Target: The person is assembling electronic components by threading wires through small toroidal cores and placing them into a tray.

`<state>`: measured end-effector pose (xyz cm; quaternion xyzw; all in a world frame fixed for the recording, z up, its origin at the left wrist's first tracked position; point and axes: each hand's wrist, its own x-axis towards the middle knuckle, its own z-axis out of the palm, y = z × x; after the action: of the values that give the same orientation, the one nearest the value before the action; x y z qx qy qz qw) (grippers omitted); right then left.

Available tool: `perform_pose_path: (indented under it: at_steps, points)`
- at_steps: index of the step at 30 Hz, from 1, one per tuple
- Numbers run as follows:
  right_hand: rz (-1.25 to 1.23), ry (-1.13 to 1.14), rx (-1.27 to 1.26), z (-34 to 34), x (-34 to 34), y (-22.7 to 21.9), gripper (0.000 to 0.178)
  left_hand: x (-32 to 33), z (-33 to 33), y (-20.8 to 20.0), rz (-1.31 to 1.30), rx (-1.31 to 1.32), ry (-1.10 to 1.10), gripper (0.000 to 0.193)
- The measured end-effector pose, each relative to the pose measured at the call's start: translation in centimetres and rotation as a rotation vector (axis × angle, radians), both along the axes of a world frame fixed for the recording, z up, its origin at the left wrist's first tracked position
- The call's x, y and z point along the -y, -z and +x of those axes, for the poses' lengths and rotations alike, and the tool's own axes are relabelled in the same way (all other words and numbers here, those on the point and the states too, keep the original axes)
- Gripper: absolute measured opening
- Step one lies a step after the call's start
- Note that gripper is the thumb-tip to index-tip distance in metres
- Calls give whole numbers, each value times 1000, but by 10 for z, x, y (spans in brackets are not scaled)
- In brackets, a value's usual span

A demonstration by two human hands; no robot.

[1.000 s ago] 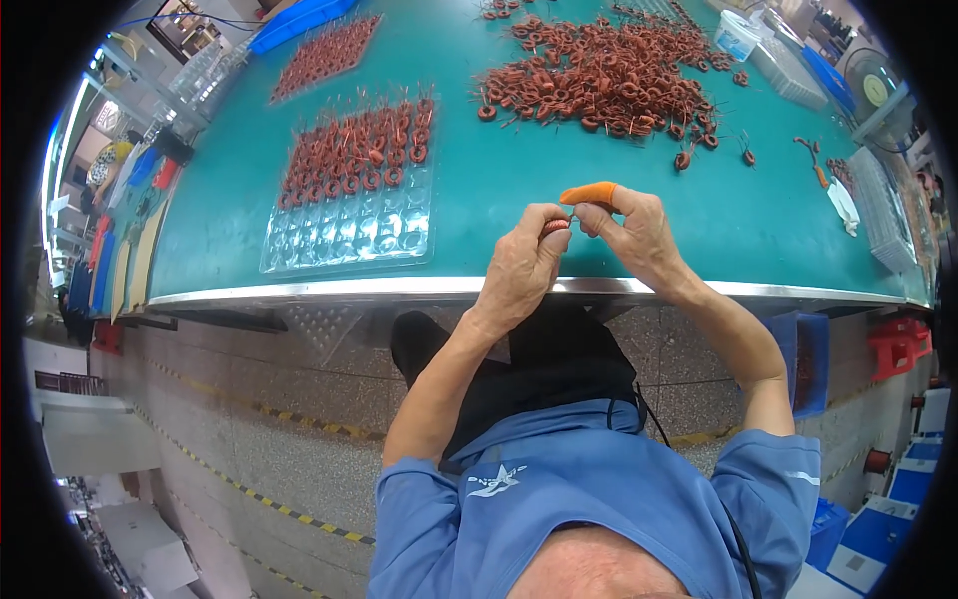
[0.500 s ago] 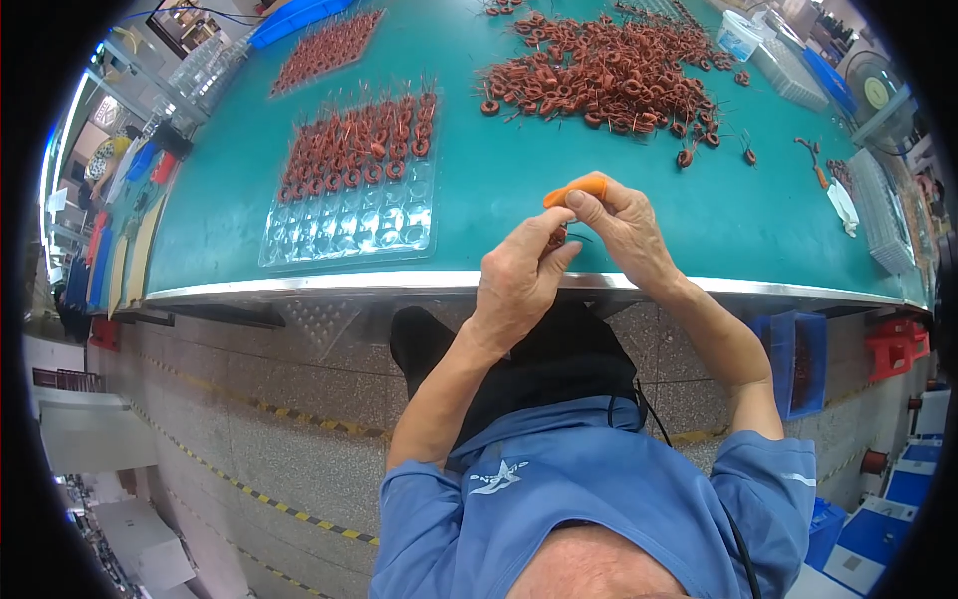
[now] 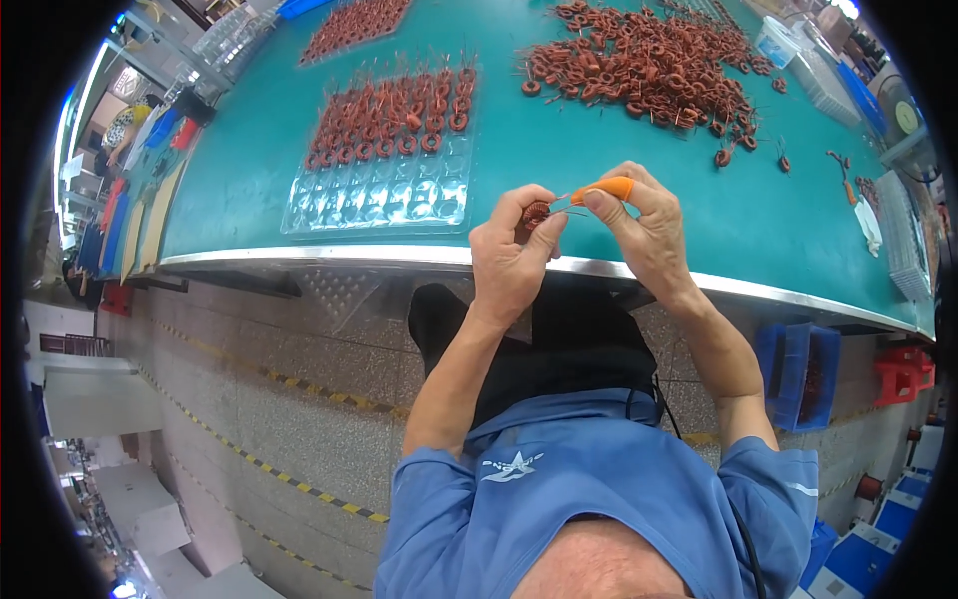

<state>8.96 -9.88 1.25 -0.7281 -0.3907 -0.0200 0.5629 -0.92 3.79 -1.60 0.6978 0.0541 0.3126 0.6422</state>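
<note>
My left hand (image 3: 514,255) is closed around a ring coil (image 3: 534,215) wound with copper-coloured wire, pinched between thumb and fingers just over the table's front edge. Thin wire leads stick out of the coil toward the right. My right hand (image 3: 644,225) is closed beside it, its thumb pressed against an orange piece (image 3: 604,189) that looks like a finger cover on the index finger. One lead runs to the orange tip and appears pinched there. Left of my hands lies a clear plastic tray (image 3: 384,205), its far rows filled with similar coils (image 3: 384,125).
A large heap of loose coils (image 3: 659,70) covers the back right of the green table (image 3: 559,140). Another filled tray (image 3: 354,28) lies far left. A hand tool (image 3: 848,185) and stacked clear trays (image 3: 898,235) are at right. A blue bin (image 3: 803,374) stands below the edge.
The coil has turned into view in my left hand, and its leads now show between my hands. My right hand has drawn slightly apart from the left. The whole view has shifted.
</note>
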Motion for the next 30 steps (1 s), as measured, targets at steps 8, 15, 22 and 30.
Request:
perform_pose_path:
  at_steps: [8,15,22,30]
  points:
    - [40,27,297,-11,-1,-8,12,-4,-12,-12,-102,6,199,17]
    - [14,-86,-203,-8,-11,-1,20,-3,-16,-15,-342,-11,238,12]
    - [130,-268,-504,-13,2,25,30,-5,-21,-16,-249,-43,290,28]
    - [100,-9,403,-27,-7,10,21,0,-26,-11,-6,-121,213,24]
